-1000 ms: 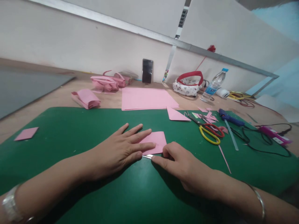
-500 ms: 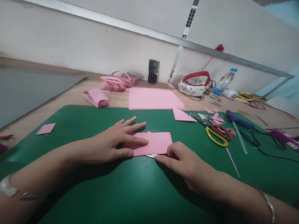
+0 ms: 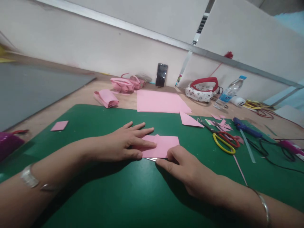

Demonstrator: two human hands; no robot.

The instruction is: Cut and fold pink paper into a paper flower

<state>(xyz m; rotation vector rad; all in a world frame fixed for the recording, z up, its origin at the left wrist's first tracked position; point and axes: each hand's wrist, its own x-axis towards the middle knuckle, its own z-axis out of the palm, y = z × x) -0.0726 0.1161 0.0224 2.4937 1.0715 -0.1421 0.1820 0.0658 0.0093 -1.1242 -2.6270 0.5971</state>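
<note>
A folded pink paper piece [image 3: 166,147] lies on the green mat [image 3: 142,193]. My left hand [image 3: 133,142] rests flat across its left part, fingers spread, pressing it down. At the paper's lower edge, my right hand [image 3: 182,161] is closed, with its thumb on a thin shiny metal strip [image 3: 151,159] that pokes out from beneath the paper. Most of that strip is hidden, so its kind cannot be made out. The curled fingers of my right hand overlap the paper's lower right corner.
Right: scissors [image 3: 224,142], pink scraps [image 3: 223,125], blue glue gun [image 3: 248,128] with cord, pink triangle [image 3: 190,119]. Behind: pink sheets [image 3: 161,101], phone [image 3: 161,75], white pouch [image 3: 200,91], bottle [image 3: 229,93], folded pink pieces [image 3: 106,98]. Left: small pink square [image 3: 60,125].
My right hand has slid left along the paper's lower edge, and its fingers now cover more of the corner. My left hand keeps its place on the paper. The view has shifted slightly left.
</note>
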